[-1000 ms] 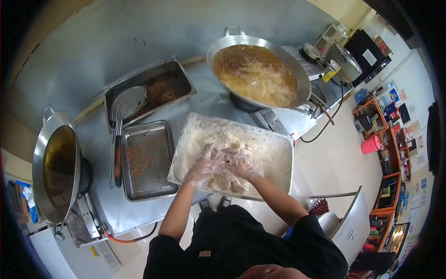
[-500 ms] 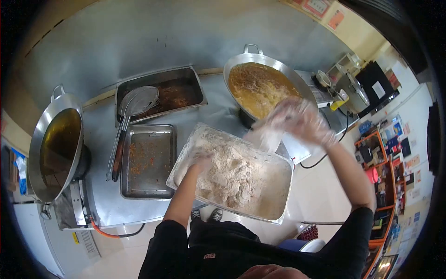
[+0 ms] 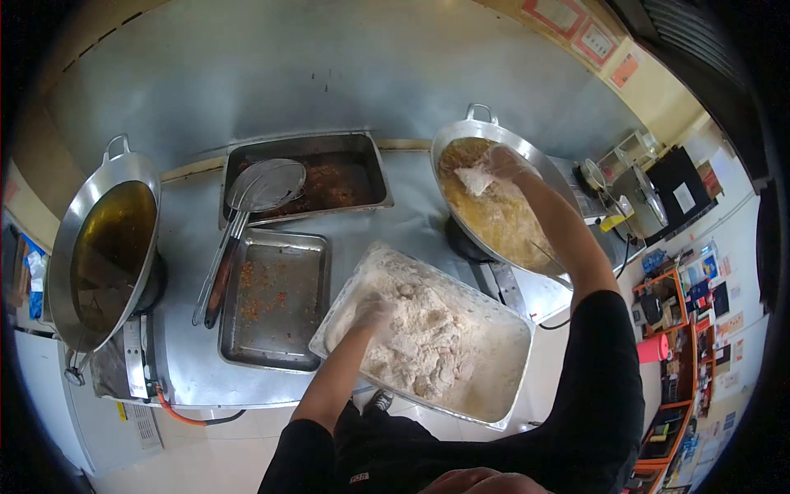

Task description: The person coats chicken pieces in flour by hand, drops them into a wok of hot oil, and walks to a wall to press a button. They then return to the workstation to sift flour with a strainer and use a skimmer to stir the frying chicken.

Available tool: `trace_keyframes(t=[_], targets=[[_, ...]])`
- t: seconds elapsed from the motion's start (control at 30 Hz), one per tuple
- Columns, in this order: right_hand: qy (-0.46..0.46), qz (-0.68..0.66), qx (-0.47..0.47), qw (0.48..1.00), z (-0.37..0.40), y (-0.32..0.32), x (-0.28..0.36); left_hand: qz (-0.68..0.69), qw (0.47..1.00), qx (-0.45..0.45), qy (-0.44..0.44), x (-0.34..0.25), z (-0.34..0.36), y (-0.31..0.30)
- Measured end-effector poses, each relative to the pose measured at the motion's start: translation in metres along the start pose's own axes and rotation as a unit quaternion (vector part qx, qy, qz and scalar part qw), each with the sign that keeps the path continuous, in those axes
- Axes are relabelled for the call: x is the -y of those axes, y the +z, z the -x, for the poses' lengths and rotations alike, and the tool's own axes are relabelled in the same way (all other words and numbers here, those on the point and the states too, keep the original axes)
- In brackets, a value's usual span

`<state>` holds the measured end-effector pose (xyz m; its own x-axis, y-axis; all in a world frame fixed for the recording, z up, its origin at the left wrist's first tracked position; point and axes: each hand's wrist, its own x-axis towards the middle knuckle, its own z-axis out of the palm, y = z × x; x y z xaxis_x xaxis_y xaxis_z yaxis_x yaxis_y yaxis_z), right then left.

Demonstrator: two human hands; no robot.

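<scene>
The right hand (image 3: 504, 163), newly swung over the wok (image 3: 459, 132), is gripping a floured piece (image 3: 476, 179) while the left hand (image 3: 372, 311) is resting, loosely curled, in the flour tray (image 3: 494, 375).

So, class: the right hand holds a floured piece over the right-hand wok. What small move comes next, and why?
Probably lower the floured piece and release it: the right hand holds it just above the wok of bubbling oil; the left hand rests in the flour tray.

- The right hand (image 3: 504, 162) has left the tray (image 3: 502, 317) and now holds a floured piece (image 3: 476, 179) over the wok (image 3: 457, 133).
- The left hand (image 3: 372, 311) is now alone in the flour.
</scene>
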<state>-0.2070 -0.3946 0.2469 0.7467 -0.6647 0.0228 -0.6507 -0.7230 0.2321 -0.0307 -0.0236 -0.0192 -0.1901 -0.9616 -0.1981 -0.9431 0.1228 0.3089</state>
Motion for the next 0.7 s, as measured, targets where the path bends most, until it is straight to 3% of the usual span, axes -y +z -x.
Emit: trace_keyframes(t=[0.03,0.1,0.13,0.2,0.3,0.33,0.4,0.47,0.5,0.53,0.6,0.67,0.7], targets=[[-0.027,0.04,0.021,0.999,-0.014,0.023,-0.014,0.086,0.995,-0.015,-0.047,0.004,-0.001,0.004],[0.022,-0.016,-0.018,0.999,-0.039,0.075,-0.056,0.255,0.957,-0.042,-0.13,0.007,-0.011,0.02],[0.079,-0.071,-0.026,0.994,-0.038,0.073,-0.064,0.197,0.973,-0.072,-0.093,0.011,-0.016,0.042],[0.15,-0.022,-0.013,0.988,-0.015,0.004,-0.035,0.078,0.988,-0.134,-0.02,0.026,-0.024,0.084],[0.128,-0.126,-0.074,0.981,0.028,-0.086,-0.048,0.097,0.981,-0.157,0.059,0.013,0.02,-0.008],[0.105,-0.074,-0.072,0.989,0.048,-0.116,-0.049,-0.004,0.953,-0.303,0.011,0.032,0.0,0.059],[0.03,0.094,-0.072,0.992,0.094,-0.172,-0.044,-0.009,0.969,-0.244,0.031,0.038,0.011,0.04],[-0.003,0.144,-0.019,0.989,0.145,-0.212,0.011,0.006,0.961,-0.259,0.092,0.056,0.017,0.044],[-0.015,0.128,0.027,0.991,0.171,-0.219,0.052,0.038,0.967,-0.249,0.018,0.034,0.035,0.018],[-0.022,0.079,0.076,0.994,0.193,-0.22,0.087,0.062,0.964,-0.252,-0.055,0.012,0.042,-0.022],[0.017,-0.126,0.192,0.973,0.232,-0.161,0.136,0.125,0.964,-0.222,-0.081,0.008,0.036,-0.035],[0.124,-0.359,0.284,0.88,0.268,-0.073,0.173,0.235,0.955,-0.144,-0.107,0.006,0.041,-0.041],[0.129,-0.345,0.314,0.875,0.271,-0.038,0.195,0.314,0.938,-0.084,-0.124,0.007,0.044,-0.046]])
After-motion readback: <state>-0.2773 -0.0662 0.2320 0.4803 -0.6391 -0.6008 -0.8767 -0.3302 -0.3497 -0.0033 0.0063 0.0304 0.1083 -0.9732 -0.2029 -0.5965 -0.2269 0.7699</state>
